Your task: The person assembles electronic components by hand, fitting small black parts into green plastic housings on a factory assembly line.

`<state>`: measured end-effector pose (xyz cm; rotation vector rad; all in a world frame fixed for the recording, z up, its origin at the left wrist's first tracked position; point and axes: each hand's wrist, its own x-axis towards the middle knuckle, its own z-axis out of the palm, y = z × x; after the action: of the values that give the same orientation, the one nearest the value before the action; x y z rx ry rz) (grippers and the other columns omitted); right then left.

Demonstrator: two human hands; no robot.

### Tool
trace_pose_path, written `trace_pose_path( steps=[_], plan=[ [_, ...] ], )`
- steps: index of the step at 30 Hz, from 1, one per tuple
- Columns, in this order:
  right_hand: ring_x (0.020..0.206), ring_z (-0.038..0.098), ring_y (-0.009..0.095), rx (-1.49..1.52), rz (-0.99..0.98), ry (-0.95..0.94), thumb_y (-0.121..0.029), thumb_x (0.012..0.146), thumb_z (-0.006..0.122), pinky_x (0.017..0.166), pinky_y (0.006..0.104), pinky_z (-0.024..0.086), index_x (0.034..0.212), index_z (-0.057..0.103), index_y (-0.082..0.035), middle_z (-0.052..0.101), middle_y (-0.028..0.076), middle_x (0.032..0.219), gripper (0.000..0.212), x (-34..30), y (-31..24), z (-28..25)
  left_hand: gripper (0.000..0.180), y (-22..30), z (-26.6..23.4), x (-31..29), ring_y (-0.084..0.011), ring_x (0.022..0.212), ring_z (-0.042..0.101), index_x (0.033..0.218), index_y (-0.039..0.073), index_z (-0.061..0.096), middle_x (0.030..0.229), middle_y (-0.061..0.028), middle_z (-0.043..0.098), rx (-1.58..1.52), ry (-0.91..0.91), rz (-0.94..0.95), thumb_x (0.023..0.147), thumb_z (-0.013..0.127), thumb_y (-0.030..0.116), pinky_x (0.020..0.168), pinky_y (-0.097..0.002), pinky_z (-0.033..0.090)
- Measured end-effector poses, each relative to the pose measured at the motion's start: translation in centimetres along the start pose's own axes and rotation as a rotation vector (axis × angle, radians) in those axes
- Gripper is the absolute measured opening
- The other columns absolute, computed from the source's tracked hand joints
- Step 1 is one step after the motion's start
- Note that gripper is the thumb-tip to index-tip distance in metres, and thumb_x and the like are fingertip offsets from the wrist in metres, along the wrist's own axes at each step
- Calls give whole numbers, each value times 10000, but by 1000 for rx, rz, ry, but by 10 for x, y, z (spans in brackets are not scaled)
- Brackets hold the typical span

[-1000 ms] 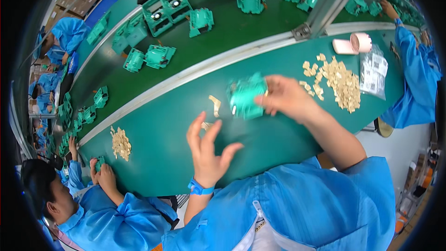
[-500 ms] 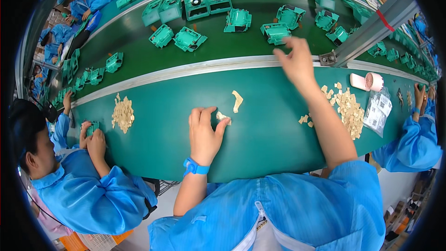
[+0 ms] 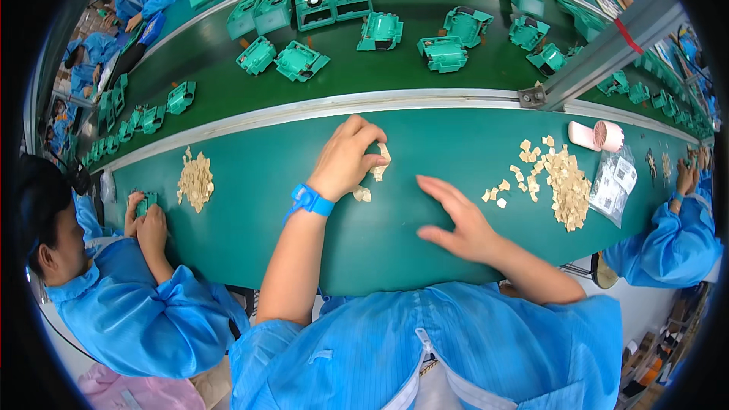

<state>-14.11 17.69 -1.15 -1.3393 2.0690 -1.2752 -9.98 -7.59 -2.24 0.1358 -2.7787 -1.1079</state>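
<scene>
On the green work mat, my left hand (image 3: 348,158), with a blue wristband (image 3: 311,200), closes its thumb and fingers around a curved strip of beige sticker-like pieces (image 3: 383,161). Just below that strip, a smaller beige bit (image 3: 362,193) lies on the mat. My right hand (image 3: 461,222) hovers to the right, fingers and thumb spread and nothing between them. Farther right is a loose heap of small beige pieces (image 3: 569,188), with several scattered on its left side.
Beyond a metal rail (image 3: 425,97), a dark green belt carries several green plastic housings (image 3: 443,54). A pink handheld fan (image 3: 608,137) and a clear bag (image 3: 615,182) lie right. Another beige heap (image 3: 196,181) lies left, near a co-worker (image 3: 137,304). A metal post (image 3: 600,53) rises right.
My right hand has come back from beside a housing on the belt to above the mat. My left hand has moved from the smaller beige bit up to the curved strip.
</scene>
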Motion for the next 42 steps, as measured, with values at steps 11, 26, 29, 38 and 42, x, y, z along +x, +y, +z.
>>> trace_pose_path(
  steps=[11, 26, 29, 38, 42],
  plan=[
    [1314, 417, 294, -125, 216, 456, -40, 868, 562, 1109, 387, 284, 1389, 396, 25, 435, 176, 1417, 551, -58, 59, -66, 161, 12, 3, 11, -292, 950, 546, 815, 92, 599, 953, -73, 539, 86, -149, 83, 740, 734, 140, 783, -390, 465],
    [875, 641, 156, 554, 265, 244, -25, 850, 659, 810, 284, 517, 1157, 562, -10, 666, 87, 978, 322, 23, 28, -3, 199, 51, 27, -23, -109, 776, 627, 1009, 5, 533, 839, -54, 632, -689, 0, -180, 860, 663, -9, 645, -231, 521],
    [872, 642, 139, 706, 320, 240, -29, 857, 657, 795, 276, 520, 1156, 546, -14, 661, 76, 950, 320, 19, 33, -5, 245, 64, 34, -26, -111, 784, 624, 1026, 13, 502, 870, -66, 627, -779, -42, -283, 850, 668, -27, 657, -228, 515],
    [710, 607, 204, -306, -241, 428, -36, 759, 714, 650, 305, 491, 850, 649, -31, 614, 62, 839, 112, 7, 18, -20, 243, 85, 51, -31, -126, 824, 638, 937, 39, 452, 915, -106, 655, -801, 40, -298, 843, 653, -60, 690, -245, 523],
    [675, 596, 218, -389, -283, 430, -56, 719, 733, 614, 331, 477, 865, 659, -37, 604, 55, 795, 165, 1, 18, -20, 271, 95, 59, -36, -147, 841, 647, 904, 41, 422, 913, -124, 664, -661, 113, -237, 829, 655, -77, 715, -259, 527]
  ],
)
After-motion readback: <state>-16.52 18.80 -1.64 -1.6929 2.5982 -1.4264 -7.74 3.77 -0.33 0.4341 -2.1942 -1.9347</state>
